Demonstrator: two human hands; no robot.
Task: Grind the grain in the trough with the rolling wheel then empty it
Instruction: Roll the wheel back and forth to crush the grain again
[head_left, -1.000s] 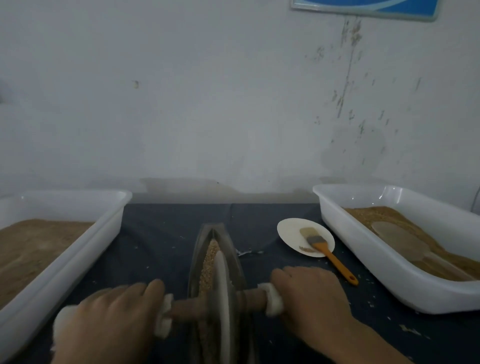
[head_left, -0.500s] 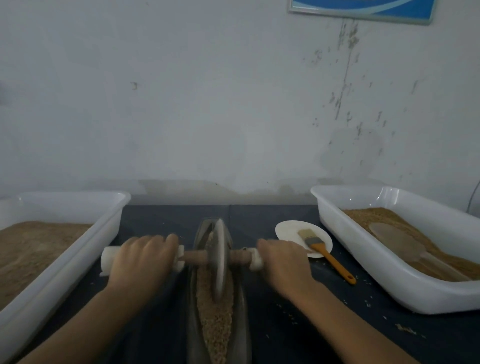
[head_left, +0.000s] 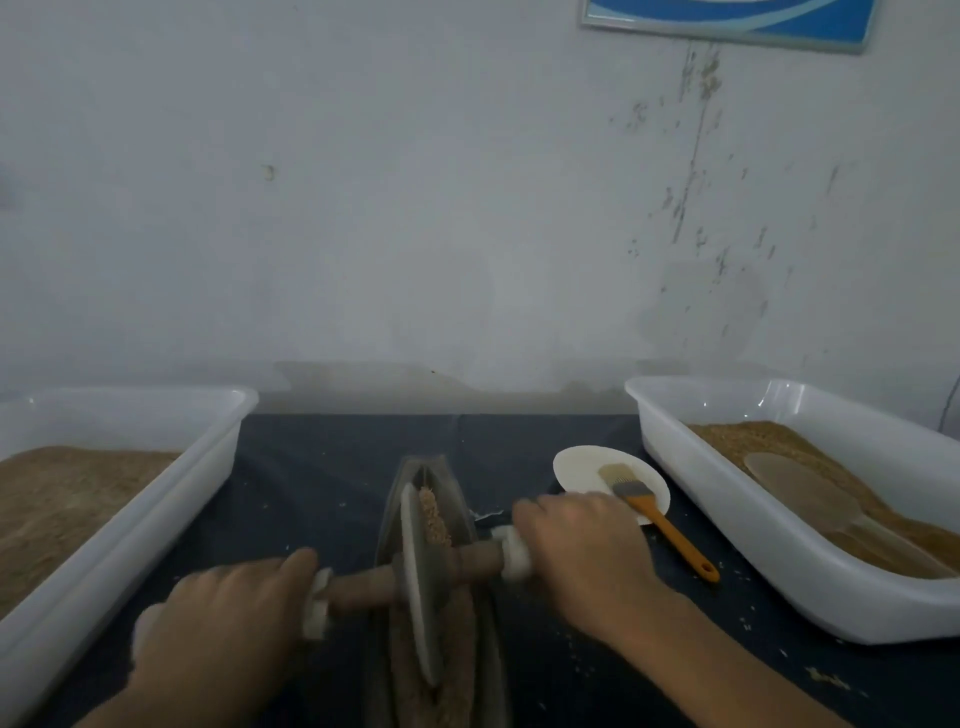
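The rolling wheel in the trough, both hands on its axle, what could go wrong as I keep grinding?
1. The wheel leans and its axle sits skewed, the right hand further forward than the left hand; it might ride up the trough wall and throw out grain.
2. The right hand is close to the orange brush on the small plate; a forward stroke could knock it.
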